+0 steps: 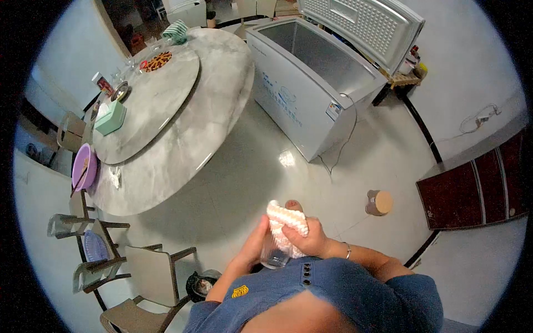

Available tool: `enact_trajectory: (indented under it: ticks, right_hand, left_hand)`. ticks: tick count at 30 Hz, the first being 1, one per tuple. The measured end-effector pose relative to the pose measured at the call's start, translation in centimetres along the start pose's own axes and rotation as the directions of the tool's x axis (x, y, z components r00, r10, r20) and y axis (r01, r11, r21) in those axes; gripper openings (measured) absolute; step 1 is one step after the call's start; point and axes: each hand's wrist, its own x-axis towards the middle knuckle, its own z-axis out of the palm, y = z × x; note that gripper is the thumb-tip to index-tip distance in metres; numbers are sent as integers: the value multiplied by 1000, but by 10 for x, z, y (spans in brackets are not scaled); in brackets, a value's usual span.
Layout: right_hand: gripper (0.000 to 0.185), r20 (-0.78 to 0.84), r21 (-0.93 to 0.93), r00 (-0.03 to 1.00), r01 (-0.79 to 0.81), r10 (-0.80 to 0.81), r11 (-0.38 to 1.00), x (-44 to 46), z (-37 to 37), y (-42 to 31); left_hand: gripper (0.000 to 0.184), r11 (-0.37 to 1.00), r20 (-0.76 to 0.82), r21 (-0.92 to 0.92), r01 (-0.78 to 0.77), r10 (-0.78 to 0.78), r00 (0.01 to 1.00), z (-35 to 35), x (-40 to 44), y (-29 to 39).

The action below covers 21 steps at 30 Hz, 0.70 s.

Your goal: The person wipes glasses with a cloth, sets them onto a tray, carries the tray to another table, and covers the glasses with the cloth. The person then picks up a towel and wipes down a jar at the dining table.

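Close to my body, my left hand is wrapped around the side of a clear drinking glass. A pale pink and white cloth lies over the upper part of the glass. My right hand grips this cloth, its thumb pressed on top, against the glass. The cloth hides the glass's upper end and some of my right fingers.
At the left stands a round marble table with a turntable, a green tissue box and a purple basin. An open chest freezer stands ahead. A chair, a small stool and a trash bin are nearby.
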Motion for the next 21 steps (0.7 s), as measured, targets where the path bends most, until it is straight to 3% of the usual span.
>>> enact_trajectory:
  ticks: [1, 3, 7, 9, 10, 12, 13, 14, 16, 20, 21]
  right_hand:
    - [25, -19, -150, 999, -31, 29, 988, -7, -2, 0]
    - [23, -104, -221, 994, -52, 29, 974, -20, 0, -6]
    - [22, -118, -332, 989, 45, -89, 942, -40, -3, -11]
    - [22, -98, -217, 995, -4, -17, 976, -48, -1, -23]
    - [22, -109, -218, 994, 2, -26, 976, -51, -1, -26]
    - [24, -51, -194, 997, 54, -65, 980, -59, -2, -30]
    - [26, -48, -88, 998, 47, -51, 995, -66, -2, -26]
    - [26, -59, -89, 996, 54, -59, 995, -73, -2, -24]
    - [26, -95, 47, 994, -46, 50, 998, -86, -4, -21]
    - [26, -285, 12, 954, -93, 92, 996, -120, -14, -17]
    - [24, -293, 35, 946, -133, 138, 990, -133, -22, -19]
  left_hand:
    - [50, 1000, 6, -2, 9, -9, 1000, -5, -1, -6]
    - [49, 867, 22, 452, -209, 223, 974, -12, -4, -18]
    - [47, 860, 172, 393, -326, 279, 945, -11, -10, -48]
    - [47, 981, -12, 189, 49, -48, 999, 0, -22, -44]
    - [47, 979, -4, 200, 50, -50, 999, 7, -30, -41]
    - [52, 985, -61, 53, 167, -164, 985, 18, -42, -39]
    - [59, 989, 79, 46, 142, -146, 986, 11, -42, -42]
    - [59, 988, 85, 59, 145, -149, 985, 13, -43, -44]
    - [63, 966, 368, -70, 249, -207, 907, 21, -43, -50]
    - [57, 963, 381, 7, 269, -251, 890, 34, -44, -84]
    - [52, 973, 193, 141, 182, -207, 959, 45, -46, -93]
